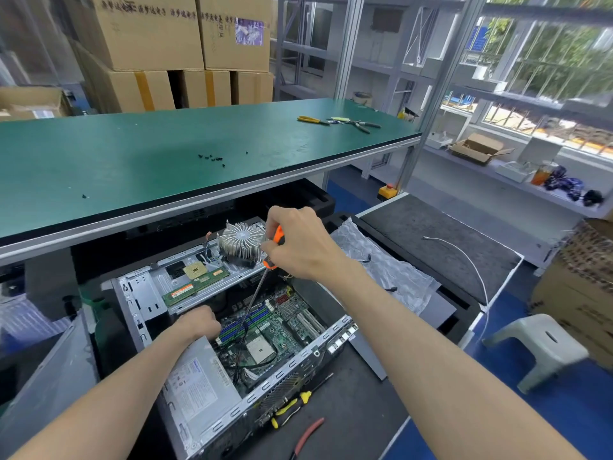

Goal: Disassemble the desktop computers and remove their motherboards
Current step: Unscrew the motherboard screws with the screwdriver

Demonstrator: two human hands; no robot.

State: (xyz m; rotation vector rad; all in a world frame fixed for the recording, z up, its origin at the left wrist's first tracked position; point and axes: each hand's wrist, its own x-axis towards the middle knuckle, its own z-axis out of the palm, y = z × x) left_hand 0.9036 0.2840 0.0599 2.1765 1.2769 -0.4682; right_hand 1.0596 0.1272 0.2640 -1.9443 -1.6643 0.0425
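Electronics workshop: green workbench (132, 154), stacked cartons (172, 44), pliers (311, 120).

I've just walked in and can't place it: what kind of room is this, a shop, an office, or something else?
Most likely an electronics teardown or repair workshop with storage. An opened desktop computer case sits below a green-matted workbench that holds loose screws and pliers, and stacked cardboard boxes stand behind it.

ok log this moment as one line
right hand drives screwdriver into motherboard | left hand inside case | heatsink out
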